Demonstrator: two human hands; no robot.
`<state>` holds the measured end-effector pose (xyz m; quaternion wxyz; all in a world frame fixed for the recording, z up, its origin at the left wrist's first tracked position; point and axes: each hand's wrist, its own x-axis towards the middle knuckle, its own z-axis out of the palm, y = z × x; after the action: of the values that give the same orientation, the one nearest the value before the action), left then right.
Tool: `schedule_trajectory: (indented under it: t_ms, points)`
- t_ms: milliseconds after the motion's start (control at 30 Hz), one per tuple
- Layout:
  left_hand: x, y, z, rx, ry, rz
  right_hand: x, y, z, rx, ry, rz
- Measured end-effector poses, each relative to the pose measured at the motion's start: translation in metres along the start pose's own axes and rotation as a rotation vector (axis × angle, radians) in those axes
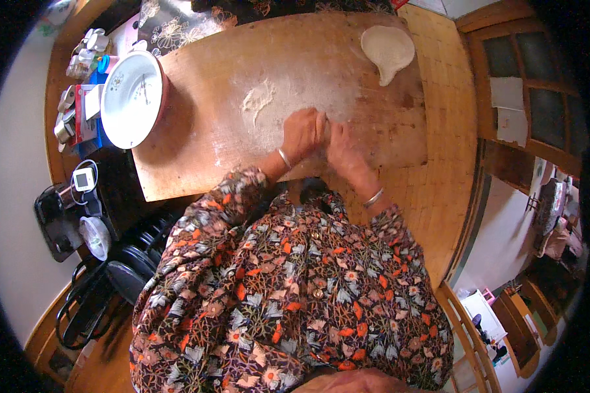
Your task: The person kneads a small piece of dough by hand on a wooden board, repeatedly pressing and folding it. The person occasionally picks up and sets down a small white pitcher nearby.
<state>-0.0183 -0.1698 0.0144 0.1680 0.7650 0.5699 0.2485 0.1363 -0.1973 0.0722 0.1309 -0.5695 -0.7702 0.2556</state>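
My left hand [304, 130] and my right hand [343, 147] meet over the near edge of a wooden board [206, 108], fingers curled towards each other. Whether anything lies between them is hidden, and the right hand is blurred. A silver-coloured bangle circles each wrist. Just beyond my left hand, a small heap of flour [258, 98] lies on the board, with a thin dusting of flour around it. At the far right corner rests a flat, pale piece of dough [387, 49] with a tapering tail towards me. An enamel basin [133, 100] stands at the board's left edge.
Cups, jars and boxes [81, 110] crowd the left side behind the basin. Nearer on the left are a small device with a screen [83, 180], a plastic bowl [96, 238] and dark stacked chairs [128, 270]. A flowered dark cloth [177, 27] shows beyond the board.
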Motion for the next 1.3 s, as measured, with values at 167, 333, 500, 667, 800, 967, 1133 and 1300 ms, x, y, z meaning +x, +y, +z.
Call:
schedule_trajectory:
  t_ms: [167, 333, 500, 667, 800, 967, 1133, 1300]
  points:
    - [0.027, 0.016, -0.012, -0.017, 0.135, 0.19, -0.005, 0.007, 0.042, -0.024, 0.04, 0.228]
    - [0.097, 0.014, -0.008, 0.21, 0.104, 0.034, 0.072, 0.012, 0.007, -0.206, -0.084, 0.278]
    - [0.114, -0.019, 0.023, 0.111, 0.025, -0.15, 0.116, 0.05, 0.0, -0.225, -0.084, 0.036]
    - [0.053, 0.007, -0.017, 0.018, 0.102, 0.07, 0.046, 0.018, -0.022, 0.033, -0.038, -0.078]
    - [0.016, 0.008, -0.016, -0.102, 0.207, 0.254, 0.001, 0.005, 0.039, 0.074, 0.087, 0.141]
    - [0.076, 0.013, -0.011, 0.078, 0.148, 0.139, 0.05, 0.003, 0.018, -0.217, 0.03, 0.327]
    - [0.115, 0.015, -0.004, 0.173, 0.139, -0.137, 0.115, 0.031, -0.009, -0.201, -0.162, 0.204]
    - [0.109, -0.006, 0.0, 0.08, 0.273, -0.075, 0.102, 0.038, -0.011, -0.268, 0.016, -0.181]
